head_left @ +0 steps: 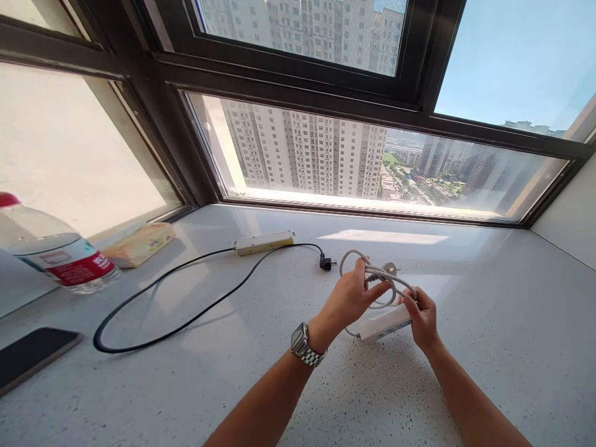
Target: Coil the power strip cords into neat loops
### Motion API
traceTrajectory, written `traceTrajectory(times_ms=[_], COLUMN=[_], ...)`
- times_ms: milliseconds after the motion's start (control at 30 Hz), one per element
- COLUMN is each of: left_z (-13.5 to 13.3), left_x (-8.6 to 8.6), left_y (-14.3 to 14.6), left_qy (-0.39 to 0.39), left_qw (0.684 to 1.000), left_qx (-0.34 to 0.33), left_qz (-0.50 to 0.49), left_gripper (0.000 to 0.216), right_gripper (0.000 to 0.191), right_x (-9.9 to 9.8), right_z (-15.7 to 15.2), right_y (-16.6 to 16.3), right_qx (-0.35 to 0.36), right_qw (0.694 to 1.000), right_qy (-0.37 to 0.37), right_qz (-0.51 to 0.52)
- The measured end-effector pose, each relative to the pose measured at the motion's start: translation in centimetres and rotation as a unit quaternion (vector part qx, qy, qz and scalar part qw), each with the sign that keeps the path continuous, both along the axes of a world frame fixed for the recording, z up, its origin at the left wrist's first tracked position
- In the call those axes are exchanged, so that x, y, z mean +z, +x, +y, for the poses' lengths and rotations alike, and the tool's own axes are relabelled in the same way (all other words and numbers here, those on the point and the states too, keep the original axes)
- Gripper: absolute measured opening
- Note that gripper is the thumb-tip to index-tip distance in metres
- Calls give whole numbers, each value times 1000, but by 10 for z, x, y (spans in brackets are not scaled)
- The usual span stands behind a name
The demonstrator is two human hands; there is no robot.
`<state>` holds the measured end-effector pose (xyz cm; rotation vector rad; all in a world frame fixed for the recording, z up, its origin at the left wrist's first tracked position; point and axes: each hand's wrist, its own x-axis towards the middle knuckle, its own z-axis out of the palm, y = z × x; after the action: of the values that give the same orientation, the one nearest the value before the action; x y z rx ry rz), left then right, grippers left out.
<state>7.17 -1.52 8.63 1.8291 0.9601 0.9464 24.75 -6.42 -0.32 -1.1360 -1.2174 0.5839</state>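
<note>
I note left hand point(351, 297) gripping looped white cable point(377, 273) | right hand point(421, 316) clasping white plastic power strip point(384, 324) | cable limp, strip rigid, light: hold body.

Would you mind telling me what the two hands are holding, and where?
The left hand grips the looped white cord; the right hand holds the white power strip at its end.

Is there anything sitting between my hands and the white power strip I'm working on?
Nothing visible does. The left hand already grips the looped white cord, and the right hand holds the white power strip at its end. The black cord and its plug lie apart on the counter, to the left.
</note>
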Motion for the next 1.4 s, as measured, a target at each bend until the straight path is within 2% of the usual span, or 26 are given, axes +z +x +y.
traceTrajectory(times_ms=[100,267,433,533,667,733,900,1033,1167,1233,1400], left_z=[4,15,17,14,12,12,17,18,18,19,24], left_x=[1,-13,-24,-25,-24,-25,-30,-35,-39,-41,-43], left_y=[-2,-3,3,4,1,0,1,1,2,2,-1], left_qy=[-9,-47,30,33,7,16,93,119,124,151,241], left_qw=[1000,993,999,999,996,995,993,989,990,982,946], left_qx=[3,-107,-13,-20,-84,-94,-56,-41,40,68,59], left_qz=[13,-35,-2,17,17,21,45,75,61,86,210], left_gripper=[60,63,44,57,72,73,63,61,55,46,33], right_gripper=[39,40,43,44,43,43,40,31,34,37,43], right_x=[-1,0,5,7,7,8,14,16,10,5,-1], right_z=[0,3,3,2,2,3,1,0,4,8,17], right_y=[0,2,2,3,5,6,6,4,7,10,27], right_qx=[-13,-45,-34,-19,-31,-29,10,22,7,-9,-60], right_qw=[1000,994,987,986,979,976,979,977,968,960,936], right_qy=[2,-22,-85,-115,-142,-153,-169,-181,-198,-215,-234], right_qz=[27,95,129,120,142,150,111,106,154,180,256])
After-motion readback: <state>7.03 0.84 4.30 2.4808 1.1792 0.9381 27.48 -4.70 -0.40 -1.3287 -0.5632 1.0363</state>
